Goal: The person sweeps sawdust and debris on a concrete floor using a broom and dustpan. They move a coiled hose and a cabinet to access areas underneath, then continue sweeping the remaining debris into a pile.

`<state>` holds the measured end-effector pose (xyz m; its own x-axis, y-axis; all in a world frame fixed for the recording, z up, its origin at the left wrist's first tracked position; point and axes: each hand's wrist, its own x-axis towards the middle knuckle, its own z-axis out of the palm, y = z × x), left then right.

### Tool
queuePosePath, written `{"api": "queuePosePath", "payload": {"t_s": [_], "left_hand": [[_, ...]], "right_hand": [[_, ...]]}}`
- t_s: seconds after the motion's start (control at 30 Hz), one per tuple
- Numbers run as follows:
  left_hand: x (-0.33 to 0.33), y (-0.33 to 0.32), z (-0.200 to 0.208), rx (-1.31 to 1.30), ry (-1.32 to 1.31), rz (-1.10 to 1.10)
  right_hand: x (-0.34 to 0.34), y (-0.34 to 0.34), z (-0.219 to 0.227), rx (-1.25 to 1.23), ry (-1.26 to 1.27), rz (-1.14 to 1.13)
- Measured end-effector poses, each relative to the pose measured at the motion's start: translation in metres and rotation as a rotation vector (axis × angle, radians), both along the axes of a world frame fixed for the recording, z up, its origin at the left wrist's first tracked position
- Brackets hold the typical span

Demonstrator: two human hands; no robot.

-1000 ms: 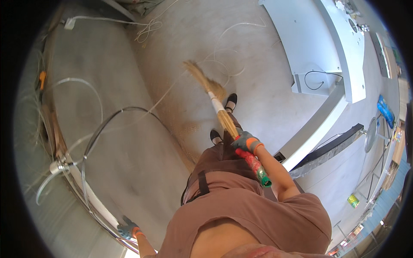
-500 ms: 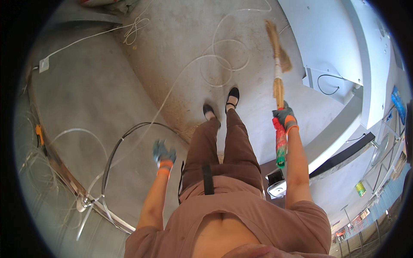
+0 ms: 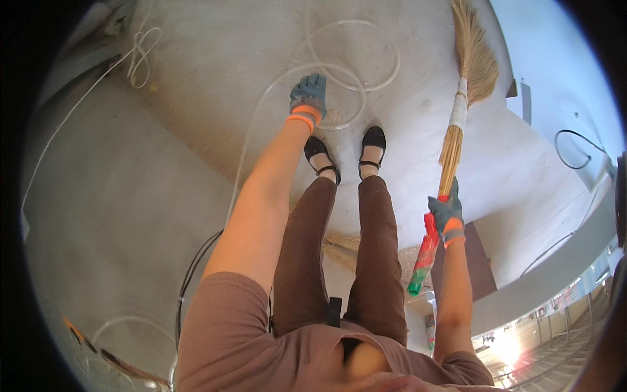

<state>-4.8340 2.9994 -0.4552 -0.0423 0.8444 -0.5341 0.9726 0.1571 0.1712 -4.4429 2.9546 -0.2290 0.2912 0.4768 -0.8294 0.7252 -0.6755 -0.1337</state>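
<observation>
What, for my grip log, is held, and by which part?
The right hand holds the broom by its red-wrapped handle; whether the left hand holds anything can't be told.

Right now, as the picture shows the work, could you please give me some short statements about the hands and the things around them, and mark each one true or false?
1. The right-hand grip is on the broom. True.
2. The left-hand grip is also on the broom. False: it is apart from the broom and shows beside the looped clear hose.
3. The bristles lie toward the upper edge of the picture. True.
4. The wrapped handle end is blue. False: it is red and green.
5. The shoes are white. False: they are black.
6. Both gloves have orange at the cuffs. True.
</observation>
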Motion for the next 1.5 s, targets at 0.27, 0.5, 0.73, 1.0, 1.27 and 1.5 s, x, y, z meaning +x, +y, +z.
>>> {"api": "queuePosePath", "payload": {"t_s": [0.27,0.5,0.73,1.0,1.27,1.5], "left_hand": [[0.017,0.055,-0.155,0.098,0.137,-0.406],[0.036,0.083,-0.187,-0.201,0.213,-0.476],[-0.026,0.062,-0.118,-0.228,0.07,-0.649],[-0.145,0.064,0.182,-0.142,0.261,-0.542],[-0.23,0.076,0.439,0.296,0.328,-0.469],[-0.236,0.07,0.5,0.511,0.296,-0.422]], "right_hand": [[0.013,-0.009,-0.024,0.005,0.175,-0.37],[0.023,-0.021,-0.037,0.066,0.193,-0.515],[-0.009,0.002,-0.013,0.233,0.187,-0.398],[-0.017,0.141,-0.081,0.396,0.213,-0.34],[-0.145,0.223,-0.074,0.218,0.082,-0.029],[-0.203,0.081,-0.02,0.015,0.209,0.301]]}}
